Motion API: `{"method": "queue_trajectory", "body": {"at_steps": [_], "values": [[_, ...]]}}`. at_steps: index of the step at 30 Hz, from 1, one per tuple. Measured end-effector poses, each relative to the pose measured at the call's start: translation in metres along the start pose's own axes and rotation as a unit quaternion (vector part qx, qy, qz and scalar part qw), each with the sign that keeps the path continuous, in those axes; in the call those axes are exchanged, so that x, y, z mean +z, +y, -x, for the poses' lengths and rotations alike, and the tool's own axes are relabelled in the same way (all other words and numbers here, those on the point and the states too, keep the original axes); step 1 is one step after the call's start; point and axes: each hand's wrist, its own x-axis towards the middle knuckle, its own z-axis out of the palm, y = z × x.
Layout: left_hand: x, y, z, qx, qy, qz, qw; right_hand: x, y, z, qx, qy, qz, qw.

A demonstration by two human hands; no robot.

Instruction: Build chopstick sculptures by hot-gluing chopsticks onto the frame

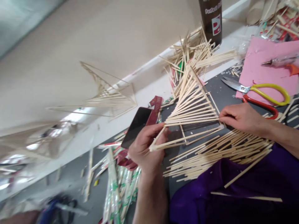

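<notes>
A fold of purple cloth lies across the lower right, loose wooden sticks scattered over its edge and onto the dark bench. Above them a fan-shaped stick frame, pale slats spreading from a narrow corner to a wide far edge, is held over the bench between two bare hands. The left hand grips the frame's near corner, fingers curled and pinching the end of a slat. The right hand rests at the frame's right side, fingers pressed together on the slat tips. A dark phone lies just beyond the left hand, beside a red wrapper. Scissors with yellow and red handles rest on pink paper to the right. A heap of sticks sits beside a brown bottle against the wall; another stick frame leans there, blurred. Wrapped chopsticks lie at lower left.
</notes>
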Motion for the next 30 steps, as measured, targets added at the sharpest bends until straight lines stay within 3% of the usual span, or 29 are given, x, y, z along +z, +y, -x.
{"method": "queue_trajectory", "body": {"at_steps": [12, 21, 27, 30], "values": [[-0.003, -0.001, 0.005, -0.066, -0.003, 0.067, 0.996, 0.014, 0.013, 0.004, -0.061, 0.048, 0.007, 0.997], [0.0, 0.007, 0.007, -0.081, 0.032, 0.085, 0.993, 0.017, 0.015, 0.008, -0.091, 0.059, 0.009, 0.994], [0.004, 0.015, 0.003, -0.118, 0.085, 0.107, 0.984, 0.019, 0.015, 0.006, -0.101, 0.067, 0.021, 0.992], [0.005, 0.018, 0.003, -0.144, 0.079, 0.108, 0.98, 0.02, 0.016, 0.005, -0.099, 0.065, 0.04, 0.992]]}}
